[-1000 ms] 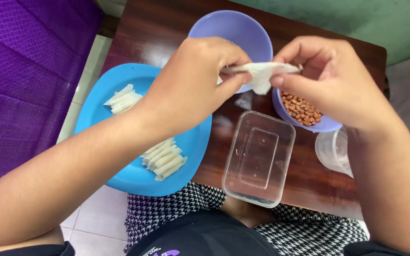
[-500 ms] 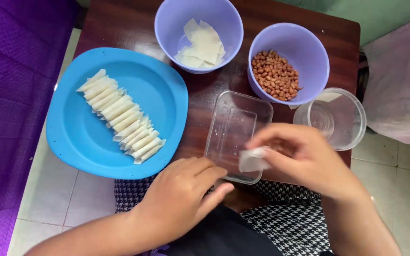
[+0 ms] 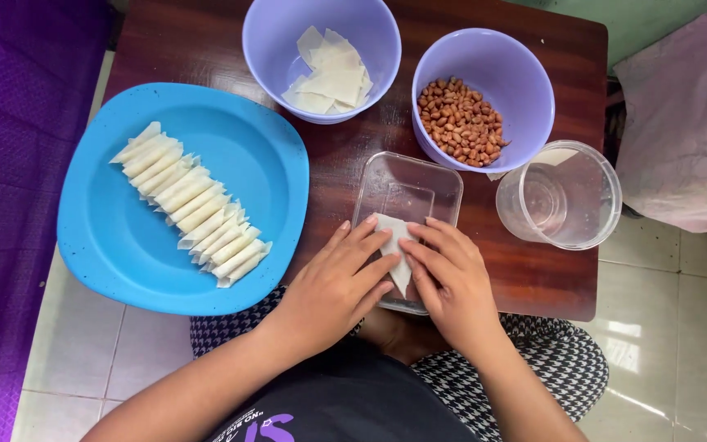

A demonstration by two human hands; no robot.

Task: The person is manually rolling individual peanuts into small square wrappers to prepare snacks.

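A white wrapper (image 3: 394, 250) is pinched between fingertips of the left hand (image 3: 339, 286) and the right hand (image 3: 454, 282), both pressed together over the near end of a clear rectangular tray (image 3: 419, 192) on the counter (image 3: 525, 278). Left of the tray, a blue plate (image 3: 116, 254) is loaded with a row of rolled wrappers (image 3: 190, 214). Right of the tray, a clear round tub (image 3: 566, 196) is seen. Beyond the tray, a purple bowl of peanuts (image 3: 464, 123) and a purple bowl of flat wrappers (image 3: 325, 74) are set.
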